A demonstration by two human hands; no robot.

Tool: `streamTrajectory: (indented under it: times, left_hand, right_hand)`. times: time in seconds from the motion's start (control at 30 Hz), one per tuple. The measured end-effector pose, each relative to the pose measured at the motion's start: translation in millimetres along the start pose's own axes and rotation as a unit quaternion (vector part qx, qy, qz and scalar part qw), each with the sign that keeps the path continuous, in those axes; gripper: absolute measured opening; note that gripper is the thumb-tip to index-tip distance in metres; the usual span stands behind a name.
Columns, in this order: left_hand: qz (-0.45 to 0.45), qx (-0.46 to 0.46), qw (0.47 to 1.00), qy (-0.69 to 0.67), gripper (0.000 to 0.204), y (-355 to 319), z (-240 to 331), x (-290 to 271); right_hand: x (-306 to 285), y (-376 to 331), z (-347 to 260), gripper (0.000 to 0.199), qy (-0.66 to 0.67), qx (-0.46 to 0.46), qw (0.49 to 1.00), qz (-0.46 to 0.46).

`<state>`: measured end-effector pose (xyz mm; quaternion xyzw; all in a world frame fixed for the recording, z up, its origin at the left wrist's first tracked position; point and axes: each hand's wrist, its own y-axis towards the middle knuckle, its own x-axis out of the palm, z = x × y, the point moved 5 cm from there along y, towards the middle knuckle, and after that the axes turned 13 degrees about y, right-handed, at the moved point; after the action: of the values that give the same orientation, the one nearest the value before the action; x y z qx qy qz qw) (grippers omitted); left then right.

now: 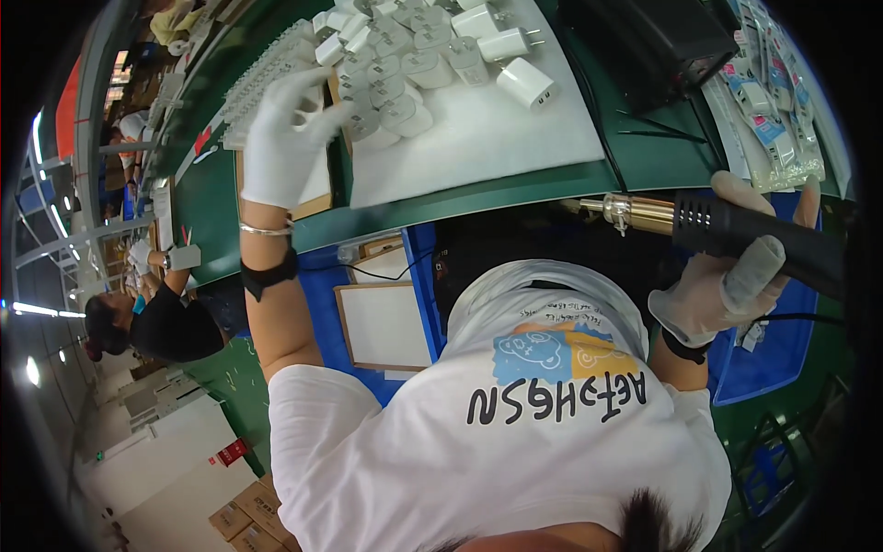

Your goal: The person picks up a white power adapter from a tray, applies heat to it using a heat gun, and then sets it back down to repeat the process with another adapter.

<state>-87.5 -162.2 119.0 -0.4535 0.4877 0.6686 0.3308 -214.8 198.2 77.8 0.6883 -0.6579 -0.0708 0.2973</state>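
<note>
My left hand [283, 138], in a white glove, hovers at the left edge of a group of white plug chargers [402, 112]. Its thumb stands apart from the fingers, and I see nothing held between them. At the right, my gloved right hand [727, 290] is closed round a thick black-handled tool [736, 235] with a brass-coloured metal nozzle, which points left past the table's front edge. Several more chargers, some with pins showing, lie on a white foam sheet [478, 152]. Close rows of small whitish pieces [271, 78] stand beyond my left hand.
A black box-shaped device [644, 46] stands at the back right, with a cable and black tweezers [662, 136] beside it. Bagged chargers [773, 120] lie farther right. Blue bins [759, 368] sit below the green table [221, 207]. At left, another person [175, 317] works.
</note>
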Motion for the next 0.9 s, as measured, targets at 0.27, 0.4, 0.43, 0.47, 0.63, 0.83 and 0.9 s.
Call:
streamTrajectory:
  times: [0.27, 0.4, 0.43, 0.47, 0.63, 0.83, 0.9]
  left_hand:
    - [-0.055, 0.08, 0.964, 0.246, 0.032, -10.1, 65.9, 43.2]
    - [-0.015, 0.147, 0.973, 0.177, 0.031, -32.1, 79.0, 39.0]
    - [-0.019, 0.084, 0.99, 0.112, 0.03, -39.6, 79.6, 36.8]
    - [-0.025, 0.019, 0.998, 0.048, 0.03, -47.4, 79.4, 34.7]
    - [0.036, -0.14, 0.987, 0.068, 0.033, -66.0, 69.4, 35.7]
    - [-0.021, -0.177, 0.966, 0.185, 0.036, -57.1, 76.1, 42.1]
    - [-0.065, -0.187, 0.962, 0.189, 0.038, -55.6, 77.3, 49.4]
  right_hand:
    - [-5.8, 0.8, -1.8, 0.072, 0.029, 0.0, 0.999, -0.022]
    - [-10.7, 1.4, 0.6, 0.072, 0.027, 0.0, 1.0, -0.008]
    - [-11.2, 1.5, 2.2, 0.072, 0.031, -0.001, 0.999, -0.013]
    - [-11.2, 1.3, 3.5, 0.072, 0.035, -0.002, 0.999, -0.018]
    - [-12.8, 4.6, 10.4, 0.073, 0.045, -0.007, 0.998, -0.038]
    - [-3.6, 4.8, 7.8, 0.075, 0.067, 0.002, 0.996, -0.056]
    - [-4.5, 4.8, 7.4, 0.075, 0.073, 0.007, 0.996, -0.048]
